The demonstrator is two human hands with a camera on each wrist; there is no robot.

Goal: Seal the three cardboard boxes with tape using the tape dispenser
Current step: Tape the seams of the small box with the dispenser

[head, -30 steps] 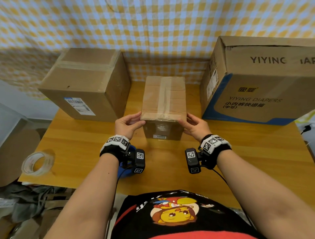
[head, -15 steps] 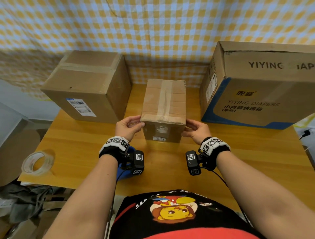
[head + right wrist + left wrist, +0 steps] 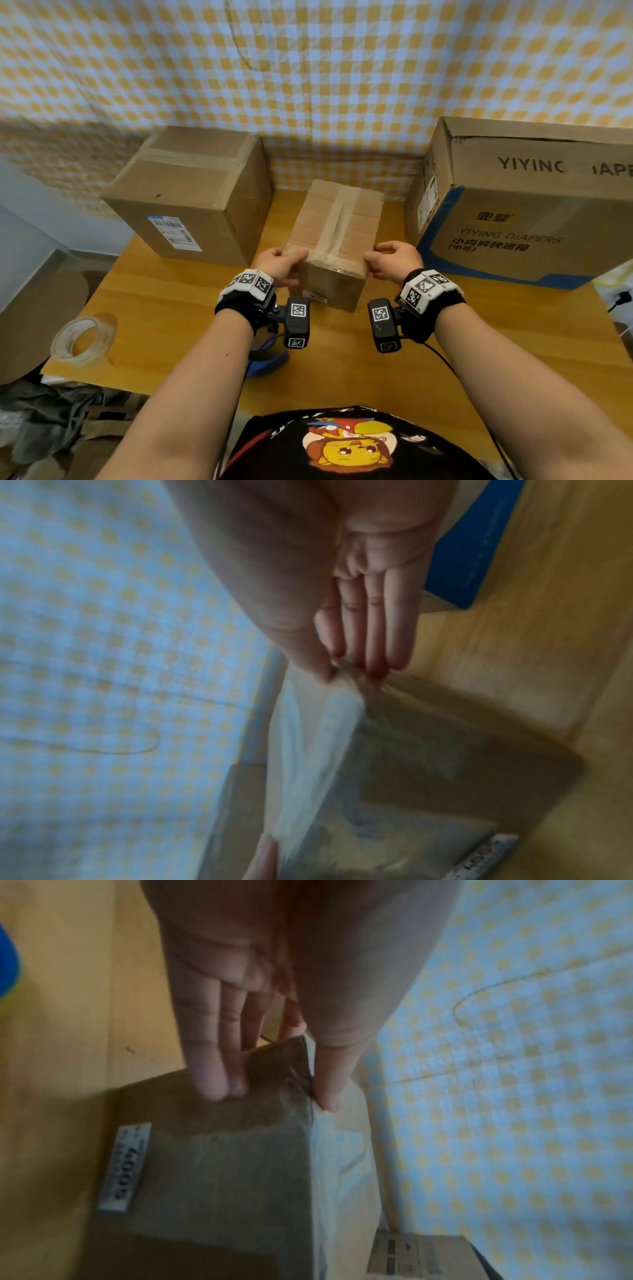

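Note:
A small cardboard box [image 3: 337, 222] with a tape strip along its top seam stands mid-table, turned slightly askew. My left hand [image 3: 297, 270] pinches its near left top corner: thumb [image 3: 325, 1093] on top, fingers [image 3: 219, 1083] on the front face [image 3: 222, 1164]. My right hand [image 3: 371, 266] pinches the near right top corner [image 3: 349, 679], thumb above and fingers [image 3: 377, 658] on the side. A medium taped box [image 3: 191, 192] sits at the back left. A large diaper box [image 3: 513, 212] stands at the right. The blue tape dispenser [image 3: 267, 363] lies under my left wrist, mostly hidden.
A loose roll of clear tape [image 3: 82, 337] lies near the wooden table's [image 3: 171, 325] front left corner. A checked cloth hangs behind the boxes. Cardboard and clutter lie below the left edge. A cable hangs at the right edge.
The small box has turned slightly askew between my hands. Both hands have slid onto its near top corners and closed on them.

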